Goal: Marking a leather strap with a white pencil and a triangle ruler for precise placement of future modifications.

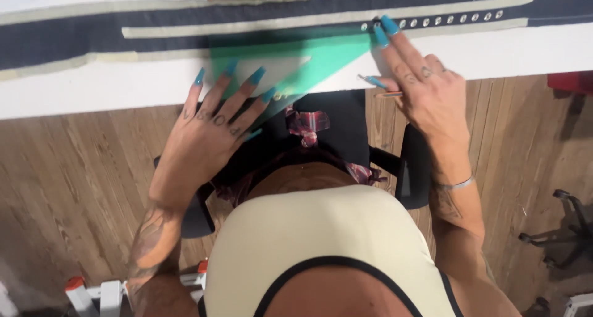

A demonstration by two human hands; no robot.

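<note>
The left hand [207,128] lies flat with fingers spread on the green triangle ruler [290,63], pinning it against the dark fabric strip [185,29] (white table [92,88] beneath), while the right hand [426,91], a pencil [388,94] pinched between thumb and fingers, presses fingertips at the triangle's right corner beside the strip's eyelets [451,19].

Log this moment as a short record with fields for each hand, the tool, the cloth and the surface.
left hand: spread flat on the green triangle ruler, pressing it down
right hand: fingertips at the ruler's far corner, pencil tucked under the palm
cloth: dark strip with pale edging and a row of metal eyelets
surface: white table, wood floor below
</note>
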